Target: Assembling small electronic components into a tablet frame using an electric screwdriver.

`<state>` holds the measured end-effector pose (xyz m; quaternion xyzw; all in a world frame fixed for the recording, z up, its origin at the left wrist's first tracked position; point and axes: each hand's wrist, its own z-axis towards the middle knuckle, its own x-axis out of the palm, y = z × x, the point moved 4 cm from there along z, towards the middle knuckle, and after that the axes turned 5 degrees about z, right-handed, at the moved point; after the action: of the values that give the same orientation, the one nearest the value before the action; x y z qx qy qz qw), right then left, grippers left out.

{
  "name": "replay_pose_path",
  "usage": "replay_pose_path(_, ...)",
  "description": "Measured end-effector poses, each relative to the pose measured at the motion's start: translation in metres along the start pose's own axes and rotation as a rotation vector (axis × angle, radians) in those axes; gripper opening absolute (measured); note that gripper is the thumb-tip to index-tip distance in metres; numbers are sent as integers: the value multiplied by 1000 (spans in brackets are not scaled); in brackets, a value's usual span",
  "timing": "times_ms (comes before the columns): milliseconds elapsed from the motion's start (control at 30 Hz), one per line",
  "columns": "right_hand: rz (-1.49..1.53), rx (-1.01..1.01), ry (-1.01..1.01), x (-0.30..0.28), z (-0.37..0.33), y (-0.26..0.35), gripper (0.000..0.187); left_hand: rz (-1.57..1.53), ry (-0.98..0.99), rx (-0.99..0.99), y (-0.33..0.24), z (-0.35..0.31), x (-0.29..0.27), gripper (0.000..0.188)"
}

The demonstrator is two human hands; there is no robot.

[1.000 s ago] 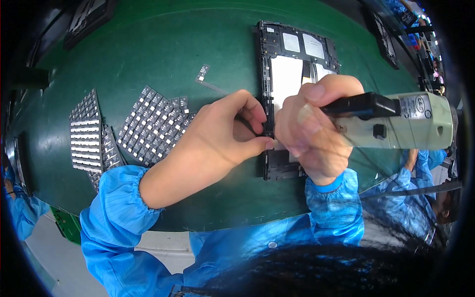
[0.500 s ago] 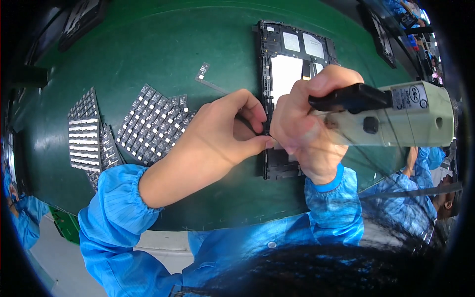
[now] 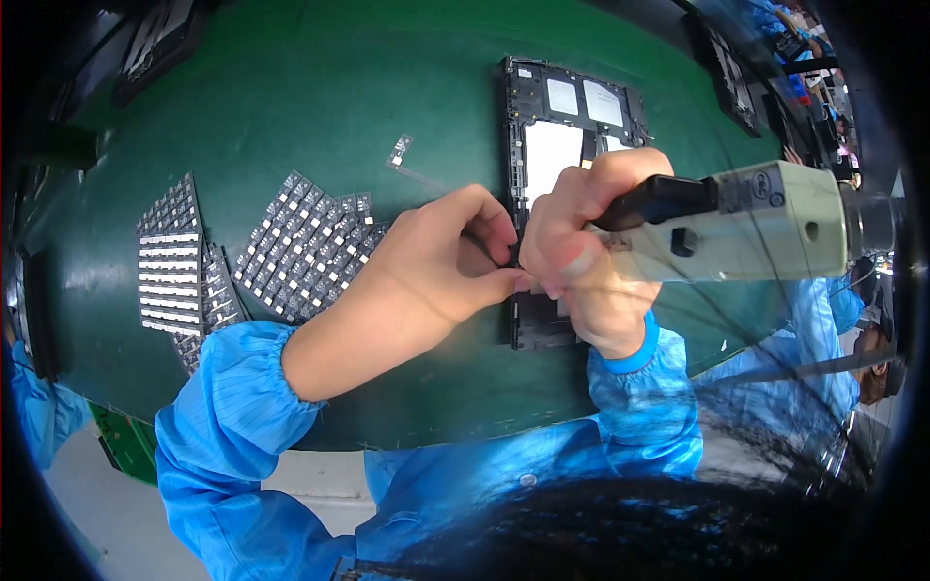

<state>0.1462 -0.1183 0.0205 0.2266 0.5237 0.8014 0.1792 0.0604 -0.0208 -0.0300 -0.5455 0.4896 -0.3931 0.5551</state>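
Note:
My right hand (image 3: pixel 596 257) is wrapped round a pale green electric screwdriver (image 3: pixel 751 223) with a black lever, its body lying across to the right. The fist is over a black device chassis (image 3: pixel 572 85) with white and silver panels. The driver's tip is hidden behind my fingers. My left hand (image 3: pixel 426 247) touches the chassis's left edge, thumb and fingertips curled toward each other; whatever lies between them is hidden. A small circuit board with a thin strip (image 3: pixel 399 151) lies beyond my left hand, its strip running toward my knuckles.
Sheets of small dark circuit boards (image 3: pixel 308 242) lie left of my forearm. Farther left is a stack of sheets with white strips (image 3: pixel 170 276). All rest on a green table mat (image 3: pixel 320 107). Dark chassis (image 3: pixel 727 77) stand at the far right edge. A blue-sleeved person (image 3: pixel 799 334) is at the right.
My right hand and the screwdriver have shifted slightly left. My left hand keeps its place at the chassis edge. The far end of the chassis and the small board appear slightly lower in view.

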Motion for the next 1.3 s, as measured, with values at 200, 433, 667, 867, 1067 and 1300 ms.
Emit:
replay_pose_path(200,-183,-3,343,-5,18,13,54,-126,12,-13,-8,1,-2,26)
replay_pose_path(433,-331,72,211,-16,14,22,38,-108,12,-67,-22,3,2,31)
replay_pose_path(667,-151,41,50,-26,7,24,50,-102,73,-143,-13,6,7,31)
replay_pose_path(867,468,-44,323,-77,21,79,42,-63,57,-260,-15,10,16,29)
replay_pose_path(1067,-141,-170,-171,-157,-11,131,29,-76,28,-301,-19,10,15,31)
replay_pose_path(1300,-68,-211,-305,-199,-27,115,18,-93,29,-399,-22,13,15,31)
